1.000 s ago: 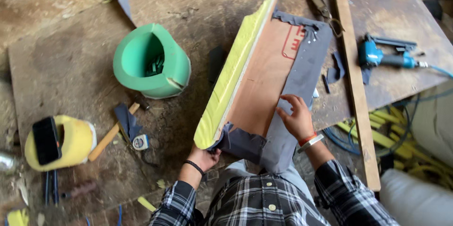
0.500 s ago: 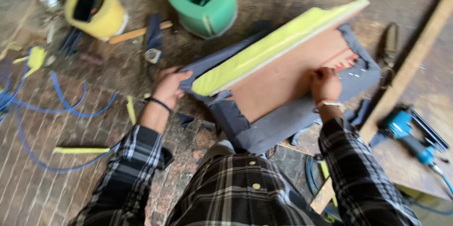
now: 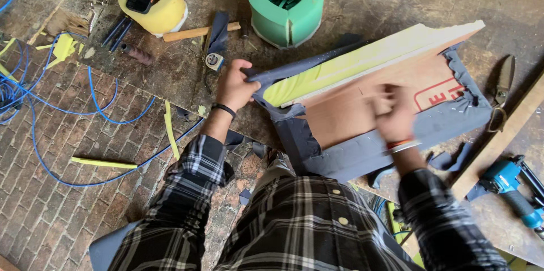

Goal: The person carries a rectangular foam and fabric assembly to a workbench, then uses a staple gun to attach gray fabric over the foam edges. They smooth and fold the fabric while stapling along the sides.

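Black-and-white plaid flannel sleeves, black band on left wrist (image 3: 224, 110), orange-white band on right wrist (image 3: 403, 145).

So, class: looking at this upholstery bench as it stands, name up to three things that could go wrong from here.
1. The left hand grips the grey fabric at the panel's corner; uneven pulling could leave wrinkles over the yellow-green foam.
2. The right hand rests on the wooden backing near staples; it might get scratched.
3. Blue hose loops on the brick floor, a possible trip hazard.
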`<control>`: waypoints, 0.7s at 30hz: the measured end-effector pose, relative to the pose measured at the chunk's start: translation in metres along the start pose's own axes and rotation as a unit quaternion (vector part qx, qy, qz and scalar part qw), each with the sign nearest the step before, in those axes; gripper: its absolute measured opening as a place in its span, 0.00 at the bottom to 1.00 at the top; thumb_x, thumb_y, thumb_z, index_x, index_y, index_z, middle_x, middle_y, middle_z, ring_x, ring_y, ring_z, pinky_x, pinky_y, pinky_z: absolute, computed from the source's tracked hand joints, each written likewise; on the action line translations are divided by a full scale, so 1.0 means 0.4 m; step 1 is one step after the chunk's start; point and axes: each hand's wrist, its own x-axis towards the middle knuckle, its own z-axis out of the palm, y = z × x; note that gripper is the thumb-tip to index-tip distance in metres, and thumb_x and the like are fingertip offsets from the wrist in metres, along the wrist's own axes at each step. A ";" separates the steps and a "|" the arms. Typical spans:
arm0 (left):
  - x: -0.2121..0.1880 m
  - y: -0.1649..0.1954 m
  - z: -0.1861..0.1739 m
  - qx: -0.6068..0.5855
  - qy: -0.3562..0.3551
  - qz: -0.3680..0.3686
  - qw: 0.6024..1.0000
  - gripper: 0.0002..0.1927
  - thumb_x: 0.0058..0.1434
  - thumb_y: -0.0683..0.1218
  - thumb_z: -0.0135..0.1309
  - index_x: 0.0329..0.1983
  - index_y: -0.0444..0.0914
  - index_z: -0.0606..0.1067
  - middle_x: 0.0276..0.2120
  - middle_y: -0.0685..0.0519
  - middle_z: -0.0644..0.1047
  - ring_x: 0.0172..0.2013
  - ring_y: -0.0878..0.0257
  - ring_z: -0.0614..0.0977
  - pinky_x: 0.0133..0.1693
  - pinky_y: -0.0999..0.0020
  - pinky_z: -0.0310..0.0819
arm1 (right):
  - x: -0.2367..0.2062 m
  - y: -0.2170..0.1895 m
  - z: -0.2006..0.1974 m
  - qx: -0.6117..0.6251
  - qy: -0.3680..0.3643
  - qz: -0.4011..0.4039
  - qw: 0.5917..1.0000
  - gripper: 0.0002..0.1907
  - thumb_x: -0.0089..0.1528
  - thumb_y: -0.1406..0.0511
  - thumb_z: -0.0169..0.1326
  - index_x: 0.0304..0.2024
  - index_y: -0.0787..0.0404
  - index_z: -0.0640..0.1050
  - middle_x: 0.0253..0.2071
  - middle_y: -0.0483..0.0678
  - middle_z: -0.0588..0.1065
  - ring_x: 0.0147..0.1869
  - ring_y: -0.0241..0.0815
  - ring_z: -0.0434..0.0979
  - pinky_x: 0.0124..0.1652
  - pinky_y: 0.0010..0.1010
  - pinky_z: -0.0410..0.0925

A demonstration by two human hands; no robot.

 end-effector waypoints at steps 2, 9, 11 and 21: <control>0.004 0.022 -0.007 0.165 0.027 0.127 0.978 0.28 0.48 0.39 0.69 0.52 0.41 0.71 0.37 0.50 0.78 0.35 0.54 0.83 0.36 0.58 0.77 | 0.002 -0.131 0.087 -0.009 -0.102 -0.230 0.968 0.23 0.59 0.59 0.68 0.52 0.63 0.78 0.50 0.55 0.75 0.55 0.53 0.75 0.55 0.43 0.68; 0.041 0.027 -0.014 0.061 -0.060 0.044 0.995 0.31 0.54 0.40 0.63 0.62 0.44 0.69 0.38 0.46 0.79 0.38 0.54 0.84 0.40 0.55 0.81 | 0.072 -0.277 0.285 0.095 -0.236 -0.208 0.944 0.11 0.52 0.62 0.69 0.32 0.60 0.82 0.40 0.49 0.78 0.44 0.48 0.78 0.43 0.39 0.70; 0.066 -0.012 -0.024 -0.150 -0.102 0.009 0.983 0.35 0.53 0.41 0.61 0.66 0.44 0.66 0.45 0.43 0.76 0.41 0.54 0.84 0.41 0.55 0.88 | 0.088 -0.249 0.292 0.193 -0.275 -0.105 0.936 0.09 0.58 0.66 0.67 0.33 0.65 0.80 0.39 0.50 0.78 0.42 0.44 0.79 0.42 0.34 0.71; 0.035 -0.249 0.157 -0.236 -0.233 -0.028 0.943 0.32 0.61 0.55 0.64 0.65 0.38 0.72 0.58 0.46 0.79 0.56 0.59 0.78 0.58 0.63 0.68 | 0.111 -0.207 0.310 0.222 -0.249 0.068 0.940 0.05 0.55 0.71 0.63 0.34 0.66 0.84 0.40 0.50 0.80 0.39 0.41 0.79 0.42 0.29 0.72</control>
